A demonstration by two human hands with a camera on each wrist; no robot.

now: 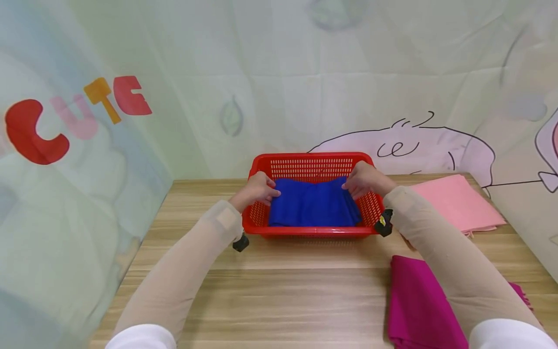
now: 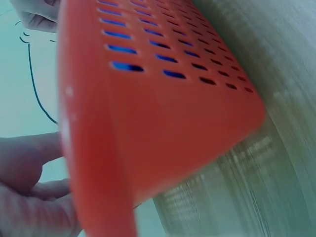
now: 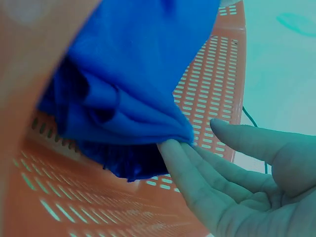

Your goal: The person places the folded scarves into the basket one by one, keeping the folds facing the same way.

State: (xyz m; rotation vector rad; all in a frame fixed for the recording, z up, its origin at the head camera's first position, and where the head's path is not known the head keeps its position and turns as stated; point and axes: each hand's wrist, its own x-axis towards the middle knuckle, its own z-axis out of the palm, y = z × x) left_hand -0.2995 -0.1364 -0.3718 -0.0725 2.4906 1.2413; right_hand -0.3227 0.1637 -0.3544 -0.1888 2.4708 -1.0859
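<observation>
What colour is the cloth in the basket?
Plain deep blue; the cloth shows best in the head view.

One wide view, two close ones

The head camera looks forward and down from above, far enough back to take in the whole basket (image 1: 314, 231), much of the table (image 1: 270, 300) and the backdrop (image 1: 270, 97). The left wrist camera sits low, very near the basket's outside, its picture turned sideways so the rim runs up the left. The right wrist camera, also turned sideways, looks closely into the basket past a blurred edge. Head and right wrist views share the blue cloth (image 1: 314, 203) and right hand (image 1: 361, 180).
</observation>
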